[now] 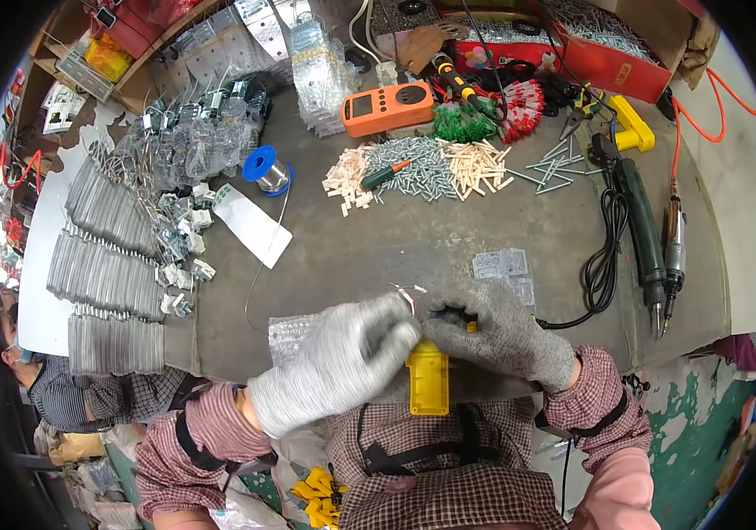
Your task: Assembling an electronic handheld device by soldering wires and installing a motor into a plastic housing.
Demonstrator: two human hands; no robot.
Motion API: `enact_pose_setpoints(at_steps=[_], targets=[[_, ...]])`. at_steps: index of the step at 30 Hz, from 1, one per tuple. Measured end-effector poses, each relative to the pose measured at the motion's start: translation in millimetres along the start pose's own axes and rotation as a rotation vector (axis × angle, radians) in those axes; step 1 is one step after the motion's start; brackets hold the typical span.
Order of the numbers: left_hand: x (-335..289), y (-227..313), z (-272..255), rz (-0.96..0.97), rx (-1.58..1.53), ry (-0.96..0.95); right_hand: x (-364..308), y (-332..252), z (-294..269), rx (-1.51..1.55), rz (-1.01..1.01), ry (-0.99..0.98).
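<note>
At the table's near edge, my right hand (510, 336), in a grey knit glove, has its fingers closed round the upper end of a yellow plastic housing (429, 389). The housing's open, hollow lower part hangs down toward my lap. My left hand (334, 364), in a paler glove and slightly blurred, meets it from the left with thumb and forefinger pinched beside the housing. Thin wires (411, 290) with a pale end poke up between the two hands. What lies inside the left pinch is hidden. Clear moulded plastic pieces (503, 267) lie just beyond my right hand.
Screws (413, 172) and small cream pieces (479, 168) lie beyond. An orange meter (388, 109) stands behind. Left are a solder spool (267, 170) and stacked grey strips (104, 278); right, a corded electric screwdriver (641, 221). A person (86, 389) sits at far left.
</note>
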State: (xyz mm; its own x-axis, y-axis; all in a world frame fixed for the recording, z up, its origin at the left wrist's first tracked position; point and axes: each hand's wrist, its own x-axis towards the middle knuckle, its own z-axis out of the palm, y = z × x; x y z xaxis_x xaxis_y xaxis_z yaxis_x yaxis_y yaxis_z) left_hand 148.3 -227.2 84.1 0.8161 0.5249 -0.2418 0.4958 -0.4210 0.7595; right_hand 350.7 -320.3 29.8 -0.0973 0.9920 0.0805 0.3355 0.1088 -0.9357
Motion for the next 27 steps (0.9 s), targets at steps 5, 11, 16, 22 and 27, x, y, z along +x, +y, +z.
enact_pose_setpoints(at_steps=[5, 11, 16, 22, 27], targets=[[8.3, 2.3, -10.3, 0.348, 0.547, 0.188, 2.0, 9.4, -1.1, 0.031, -0.006, 0.000], [3.8, -8.7, -3.4, -0.419, -0.488, -0.159, 3.0, 10.1, 0.9, 0.044, 0.000, -0.007], [10.1, -8.8, -10.2, 0.335, 0.521, 0.056, 3.9, -0.1, -3.5, -0.002, 0.003, -0.013], [0.9, -27.2, 4.3, -0.029, -0.342, -0.108, 3.4, 3.6, 1.1, 0.031, 0.069, -0.015], [9.9, -4.5, -7.6, 0.349, 0.659, 0.185, 5.9, 7.3, -1.0, 0.072, 0.000, 0.001]])
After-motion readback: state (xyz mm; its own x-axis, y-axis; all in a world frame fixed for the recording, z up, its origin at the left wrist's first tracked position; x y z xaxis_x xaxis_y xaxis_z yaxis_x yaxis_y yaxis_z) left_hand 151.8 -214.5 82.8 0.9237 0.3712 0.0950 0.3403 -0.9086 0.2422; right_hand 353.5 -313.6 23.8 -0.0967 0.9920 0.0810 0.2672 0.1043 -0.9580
